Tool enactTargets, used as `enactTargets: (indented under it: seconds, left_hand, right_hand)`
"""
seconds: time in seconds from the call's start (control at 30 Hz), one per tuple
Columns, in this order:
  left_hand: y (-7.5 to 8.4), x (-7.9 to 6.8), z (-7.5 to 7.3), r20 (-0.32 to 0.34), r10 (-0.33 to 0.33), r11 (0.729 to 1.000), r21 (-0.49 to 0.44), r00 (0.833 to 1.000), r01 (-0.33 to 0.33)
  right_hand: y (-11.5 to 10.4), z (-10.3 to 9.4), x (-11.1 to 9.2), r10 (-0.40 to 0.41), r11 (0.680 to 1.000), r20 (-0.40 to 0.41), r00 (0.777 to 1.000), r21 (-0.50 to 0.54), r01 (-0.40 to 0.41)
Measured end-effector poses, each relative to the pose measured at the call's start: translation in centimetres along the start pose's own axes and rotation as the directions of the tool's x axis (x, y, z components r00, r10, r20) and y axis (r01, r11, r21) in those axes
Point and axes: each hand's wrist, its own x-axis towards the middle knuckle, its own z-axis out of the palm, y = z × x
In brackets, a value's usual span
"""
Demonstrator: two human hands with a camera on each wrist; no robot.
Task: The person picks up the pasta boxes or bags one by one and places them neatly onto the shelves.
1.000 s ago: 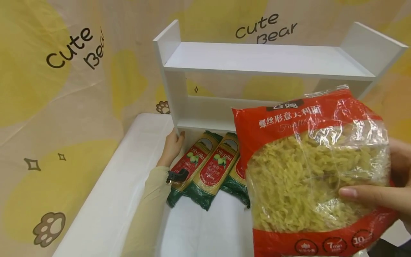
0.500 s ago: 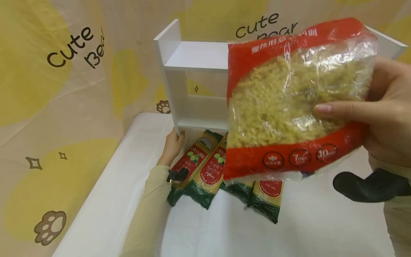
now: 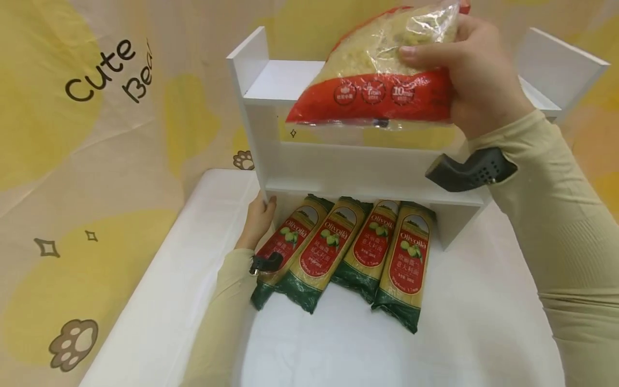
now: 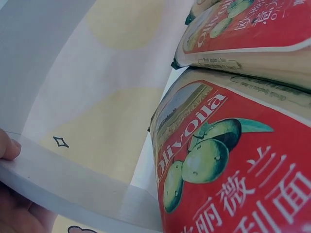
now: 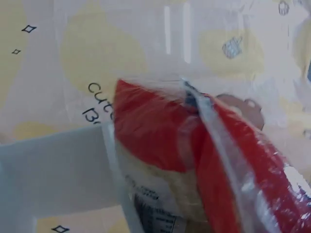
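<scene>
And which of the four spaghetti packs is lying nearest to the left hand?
The leftmost pack in the head view. It lies right beside the left hand, which grips the shelf side panel; the other three packs lie farther right.

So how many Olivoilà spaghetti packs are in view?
4, side by side, tops at the lower board of the white shelf: the leftmost pack nearest the left hand, then the second pack, the third pack, and the rightmost pack. Any behind these would be hidden.
</scene>
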Motion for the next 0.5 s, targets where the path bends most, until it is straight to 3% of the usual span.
enactTargets:
  seconds: [0.2, 0.4, 0.5]
  left_hand:
    - [-0.3, 0.0, 0.2, -0.009, 0.013, 0.999, 0.030, 1.000, -0.012]
    - [-0.5, 0.1, 0.2, -0.021, 0.024, 0.999, 0.040, 0.999, -0.023]
    - [-0.7, 0.0, 0.2, -0.023, 0.021, 0.999, 0.041, 1.000, -0.020]
  right_hand:
    - [1.6, 1.2, 1.8, 0.092, 0.990, -0.063, 0.994, -0.104, -0.098]
    - [2.3, 2.4, 3.0, 0.159, 0.928, -0.044, 0.986, -0.334, -0.165]
    - [2.7, 2.8, 3.5, 0.174, 0.909, -0.021, 0.984, -0.380, -0.169]
